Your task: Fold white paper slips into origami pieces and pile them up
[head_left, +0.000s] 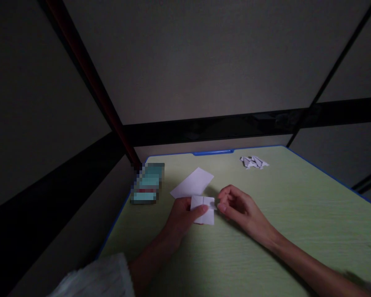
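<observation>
A small white folded paper [198,202] with crease lines is in my left hand [185,216]. The thumb presses on its front, and the fingers lie mostly hidden behind it. Just off the paper's right side, my right hand [236,206] is half curled, thumb and fingers apart, with nothing visible between them. A pale flap sticks out from the folded paper toward the right thumb; whether they touch, I cannot tell. Behind the folded paper, a larger white sheet [193,182] lies flat on the table.
The pale green table [297,214] has a blue edge and a blue handle slot [213,152] at the back. Folded white paper figures [253,162] lie at the back right. A blurred-out, screen-like rectangle [148,183] stands at the left edge. Panelled walls [204,62] rise behind.
</observation>
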`<state>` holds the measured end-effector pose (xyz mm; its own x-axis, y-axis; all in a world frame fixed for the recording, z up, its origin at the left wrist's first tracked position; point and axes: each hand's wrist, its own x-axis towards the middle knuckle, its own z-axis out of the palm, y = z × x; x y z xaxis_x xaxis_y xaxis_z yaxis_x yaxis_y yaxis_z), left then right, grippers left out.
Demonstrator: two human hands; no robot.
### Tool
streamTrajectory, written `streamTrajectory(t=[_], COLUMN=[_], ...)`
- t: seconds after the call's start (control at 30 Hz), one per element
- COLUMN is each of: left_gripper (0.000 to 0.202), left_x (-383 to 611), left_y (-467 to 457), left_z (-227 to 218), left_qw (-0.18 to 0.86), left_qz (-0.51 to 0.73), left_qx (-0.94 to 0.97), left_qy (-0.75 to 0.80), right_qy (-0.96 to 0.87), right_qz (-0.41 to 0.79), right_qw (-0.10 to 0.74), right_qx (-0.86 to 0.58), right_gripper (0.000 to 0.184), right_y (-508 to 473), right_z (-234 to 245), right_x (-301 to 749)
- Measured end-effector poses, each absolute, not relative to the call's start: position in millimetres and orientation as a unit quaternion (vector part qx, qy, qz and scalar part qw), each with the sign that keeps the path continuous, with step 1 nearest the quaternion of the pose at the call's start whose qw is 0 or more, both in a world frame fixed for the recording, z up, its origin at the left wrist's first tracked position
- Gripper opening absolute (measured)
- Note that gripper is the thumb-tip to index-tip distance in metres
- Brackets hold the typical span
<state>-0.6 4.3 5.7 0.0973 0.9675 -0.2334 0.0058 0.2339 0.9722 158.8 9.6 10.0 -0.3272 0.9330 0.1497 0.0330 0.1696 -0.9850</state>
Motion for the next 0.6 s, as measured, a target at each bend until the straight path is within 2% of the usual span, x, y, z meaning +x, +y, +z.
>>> streamTrajectory(t=[0.43, 0.6], left_gripper=[0.021, 0.017], left_x=[2.1, 4.8], left_y=[1.7, -0.3], left_z=[6.1, 8.0], left_qw=[0.527, 0.541], left_qz=[0.447, 0.439], left_qx=[0.481, 0.485], left_qy=[0.54, 0.528], right_qy=[-0.621, -0.601], right_qz=[0.541, 0.565], right_qw=[0.438, 0.421], right_qx=[-0.359, -0.377], right_gripper=[0.022, 0.022], right_y=[6.9, 8.2], right_z=[6.8, 4.1], right_x=[149.0, 149.9])
